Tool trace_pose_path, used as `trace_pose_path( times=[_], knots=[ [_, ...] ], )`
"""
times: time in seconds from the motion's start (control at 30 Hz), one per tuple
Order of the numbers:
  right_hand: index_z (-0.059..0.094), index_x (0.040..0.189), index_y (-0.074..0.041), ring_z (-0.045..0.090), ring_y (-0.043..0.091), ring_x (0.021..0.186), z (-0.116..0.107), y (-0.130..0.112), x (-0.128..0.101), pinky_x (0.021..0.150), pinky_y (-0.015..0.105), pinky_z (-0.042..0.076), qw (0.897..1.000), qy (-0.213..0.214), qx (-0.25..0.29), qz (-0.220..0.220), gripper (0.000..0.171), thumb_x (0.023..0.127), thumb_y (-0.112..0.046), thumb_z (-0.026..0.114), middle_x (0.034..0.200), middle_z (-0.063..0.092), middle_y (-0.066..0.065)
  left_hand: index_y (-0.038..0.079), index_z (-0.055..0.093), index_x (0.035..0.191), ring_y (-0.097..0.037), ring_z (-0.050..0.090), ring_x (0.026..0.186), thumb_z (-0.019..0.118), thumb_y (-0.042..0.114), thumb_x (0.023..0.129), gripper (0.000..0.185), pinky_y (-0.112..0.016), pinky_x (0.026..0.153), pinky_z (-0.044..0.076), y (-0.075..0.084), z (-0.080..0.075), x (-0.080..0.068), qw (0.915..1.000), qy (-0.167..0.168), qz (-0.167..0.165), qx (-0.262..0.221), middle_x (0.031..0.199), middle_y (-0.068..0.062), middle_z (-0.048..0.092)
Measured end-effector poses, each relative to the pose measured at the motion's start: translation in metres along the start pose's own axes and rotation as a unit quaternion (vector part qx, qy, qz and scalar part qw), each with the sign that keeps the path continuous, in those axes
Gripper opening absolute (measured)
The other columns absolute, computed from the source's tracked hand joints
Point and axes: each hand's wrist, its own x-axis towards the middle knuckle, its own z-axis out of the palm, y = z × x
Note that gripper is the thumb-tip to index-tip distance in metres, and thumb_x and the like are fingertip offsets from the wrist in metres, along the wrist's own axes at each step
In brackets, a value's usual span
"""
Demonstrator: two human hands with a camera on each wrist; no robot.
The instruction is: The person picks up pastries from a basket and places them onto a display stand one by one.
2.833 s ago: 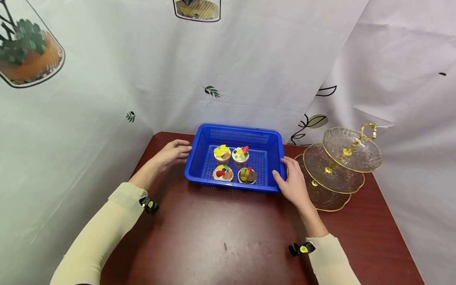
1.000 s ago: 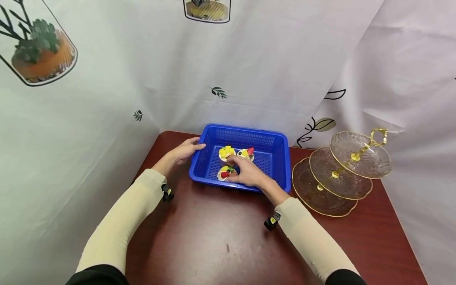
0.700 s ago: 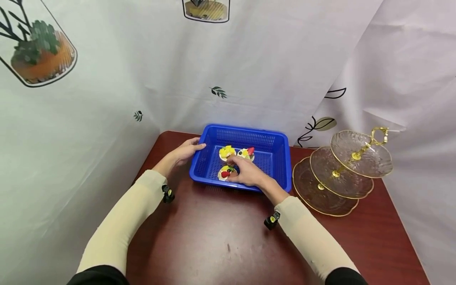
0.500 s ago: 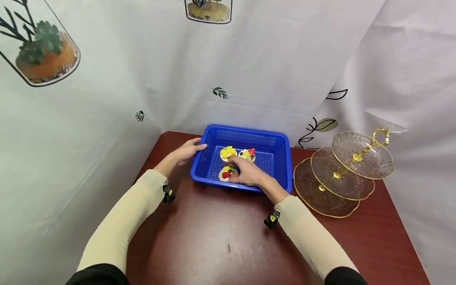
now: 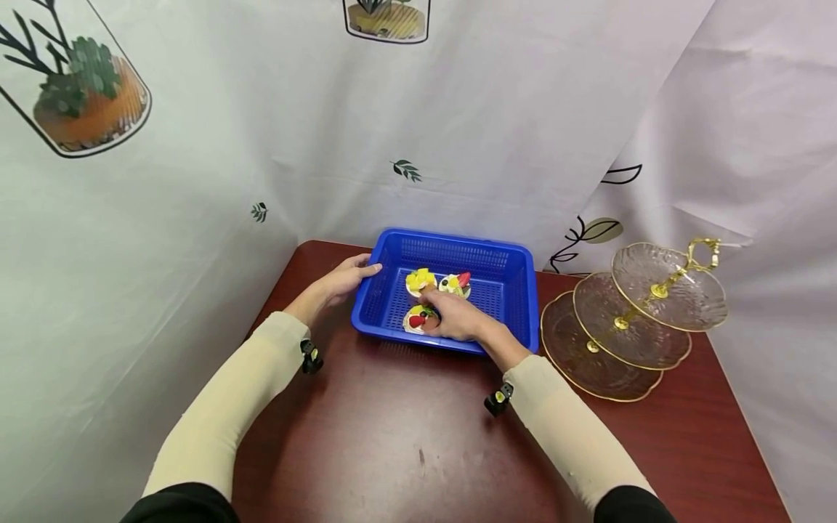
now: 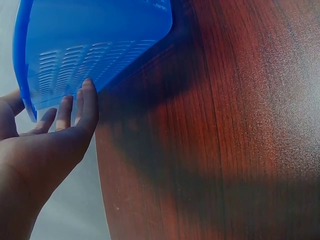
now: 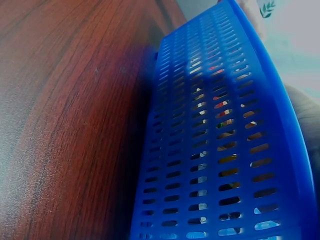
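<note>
My left hand (image 5: 336, 281) grips the left end of a blue slotted plastic basket (image 5: 445, 346), its thumb over the rim; in the left wrist view the fingers (image 6: 89, 107) lie along the outer wall. My right hand (image 5: 456, 317) reaches over the front rim into the basket. Its thumb and fingers curl at the right side of a fruit-topped cupcake (image 5: 415, 318) with a red berry. Behind stand a yellow-fruit cupcake (image 5: 421, 280) and one with a strawberry slice (image 5: 455, 284). The basket's front-right inside is hidden by my right hand.
A three-tier glass stand (image 5: 601, 359) with gold rims and a gold handle stands on the right of the brown table (image 5: 392, 436), close beside the basket. A white printed cloth (image 5: 484, 131) hangs right behind the table.
My right hand has gone from the basket's right end into it, covering the chocolate-topped cupcake; lately its thumb and fingers draw closer. My left hand has come onto the left rim.
</note>
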Motion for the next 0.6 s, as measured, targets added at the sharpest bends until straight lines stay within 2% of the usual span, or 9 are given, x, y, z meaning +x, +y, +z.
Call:
trace_pose_path(
  times=[0.17, 0.4, 0.6],
  knots=[
    [0.063, 0.132, -0.002, 0.064, 0.029, 0.115, 0.0002, 0.0006, 0.0007, 0.107, 0.047, 0.050, 1.000, -0.007, -0.014, 0.004, 0.050, 0.090, -0.019, 0.085, 0.128, 0.069, 0.013, 0.003, 0.031, 0.162, -0.041, 0.055, 0.136, 0.053, 0.030, 0.113, 0.060, -0.054, 0.111, 0.048, -0.0002, -0.0007, 0.0001, 1.0000, 0.000, 0.000, -0.001, 0.152, -0.025, 0.051],
    [0.067, 0.130, -0.004, 0.065, 0.025, 0.104, 0.0020, 0.0024, 0.0009, 0.098, 0.044, 0.054, 1.000, -0.007, -0.020, 0.015, 0.047, 0.090, -0.021, 0.084, 0.118, 0.070, 0.006, 0.004, 0.033, 0.162, -0.040, 0.058, 0.132, 0.052, 0.029, 0.114, 0.058, -0.052, 0.109, 0.050, 0.0000, 0.0002, -0.0019, 1.0000, 0.007, 0.003, 0.007, 0.151, -0.025, 0.053],
    [0.066, 0.130, -0.004, 0.068, 0.026, 0.107, 0.0043, 0.0024, 0.0000, 0.098, 0.045, 0.055, 0.999, 0.008, -0.033, 0.015, 0.050, 0.088, -0.022, 0.087, 0.118, 0.073, 0.009, 0.003, 0.033, 0.162, -0.040, 0.057, 0.132, 0.052, 0.028, 0.114, 0.057, -0.053, 0.109, 0.050, -0.0001, 0.0018, -0.0032, 0.9999, 0.011, 0.004, 0.004, 0.150, -0.025, 0.053]
  ],
)
